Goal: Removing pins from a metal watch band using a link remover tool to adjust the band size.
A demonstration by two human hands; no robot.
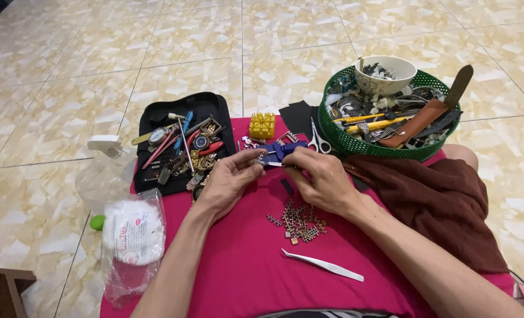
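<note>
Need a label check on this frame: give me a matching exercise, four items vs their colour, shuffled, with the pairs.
Items:
1. basket
2. tweezers
3. tool case
4. small tool held between left hand and right hand

Colours:
A. black
B. blue
C. green
D. white

Pairs: 1-C, 2-D, 3-A, 4-B

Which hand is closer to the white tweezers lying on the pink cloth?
The right hand. It is up above the white tweezers, just past the pile of metal links. The left hand is farther, up and to the left.
</note>
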